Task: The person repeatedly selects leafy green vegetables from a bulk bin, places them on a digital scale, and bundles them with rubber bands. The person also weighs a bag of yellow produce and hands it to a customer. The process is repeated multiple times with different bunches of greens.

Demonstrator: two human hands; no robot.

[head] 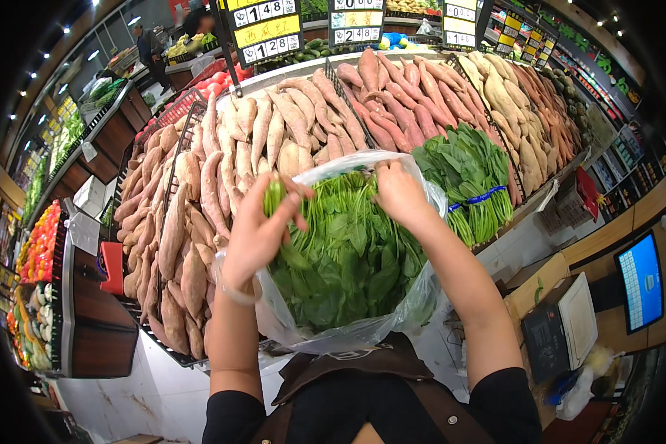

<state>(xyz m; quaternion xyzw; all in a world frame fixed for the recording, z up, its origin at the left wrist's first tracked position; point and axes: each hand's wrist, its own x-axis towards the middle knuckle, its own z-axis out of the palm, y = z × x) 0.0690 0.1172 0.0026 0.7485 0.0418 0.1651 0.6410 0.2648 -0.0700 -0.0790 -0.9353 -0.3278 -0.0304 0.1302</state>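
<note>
A large clear plastic bag (361, 341) full of leafy greens (355, 250) lies open in front of my torso, stems towards the far side. My left hand (269, 222), with a translucent bracelet at the wrist, holds a few green stems (274, 195) over the bag's left side. At the bag's far right edge is my right hand (397, 186), its fingers curled at the rim and partly hidden, so its hold is unclear. Just right of the bag, bundles of greens (466, 166) tied with blue bands lie on the sweet potatoes.
Sweet potatoes (288, 122) fill the sloping display, split by black wire dividers (358, 108). Price signs (266, 28) stand behind it. At right are a counter with a scale (577, 316) and a lit screen (641, 283). A person (151, 55) stands far off at upper left.
</note>
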